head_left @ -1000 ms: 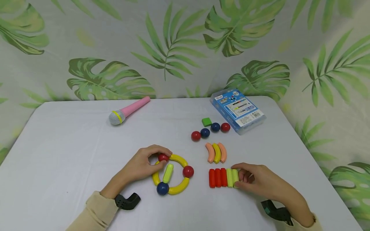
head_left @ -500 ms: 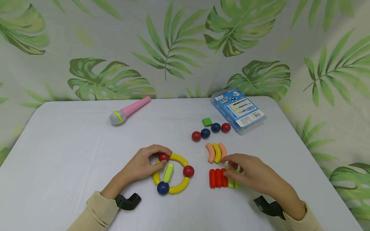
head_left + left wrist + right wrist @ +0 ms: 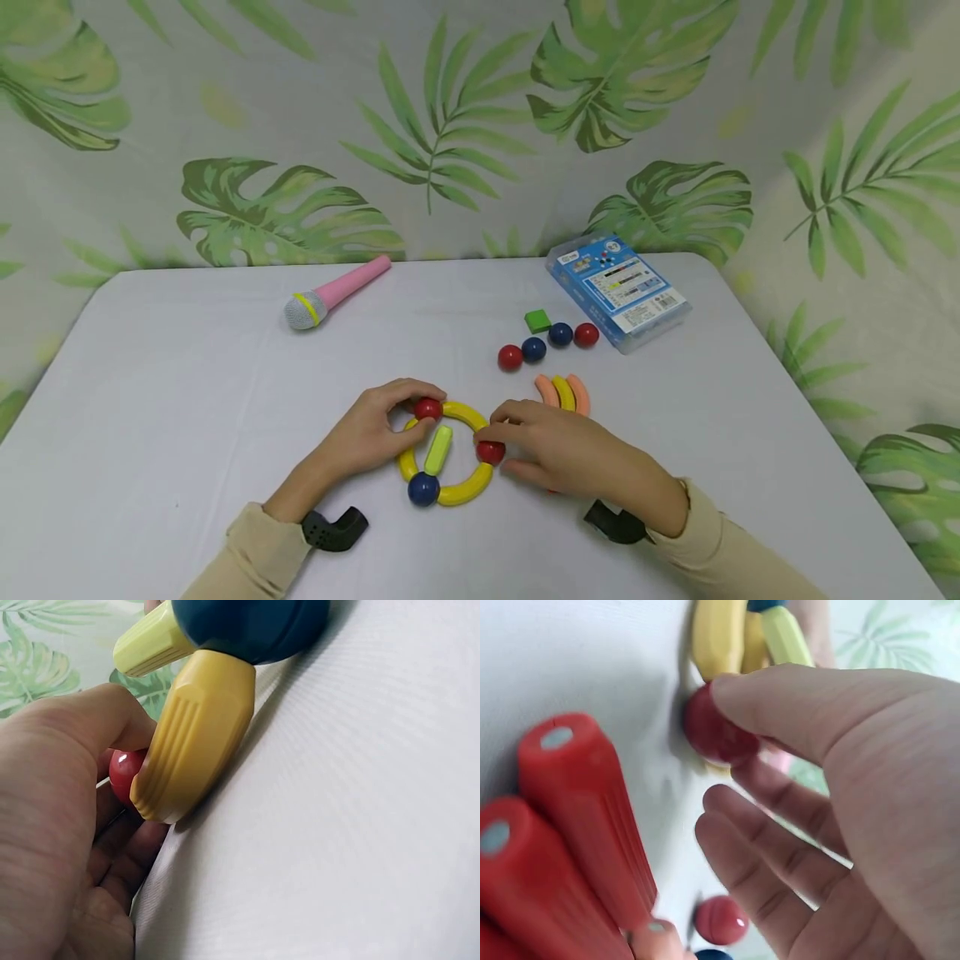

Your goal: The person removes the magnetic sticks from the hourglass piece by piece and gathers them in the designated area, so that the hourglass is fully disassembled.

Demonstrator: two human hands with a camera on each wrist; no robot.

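A ring of curved yellow rods (image 3: 467, 486), two red balls and a blue ball (image 3: 423, 489) lies on the white table, with a light-green rod (image 3: 438, 451) slanting inward from the blue ball. My left hand (image 3: 377, 429) pinches the upper red ball (image 3: 428, 408) between thumb and fingers; the left wrist view shows this red ball (image 3: 126, 776) partly behind a yellow rod (image 3: 196, 735). At the ring's right side, my right hand (image 3: 558, 450) has thumb and index finger around the other red ball (image 3: 491, 452). Its remaining fingers are spread apart in the right wrist view.
Red rods (image 3: 585, 810) stand out beside my right hand in its wrist view. Behind that hand lie curved pink and yellow rods (image 3: 563, 392). Farther back are several loose balls (image 3: 534, 349), a green block (image 3: 537, 321), a blue box (image 3: 618, 292) and a pink microphone (image 3: 337, 292).
My right hand has moved left from the light-green rods, over the red rods, to the ring's right red ball. My left hand has stayed at the upper red ball.
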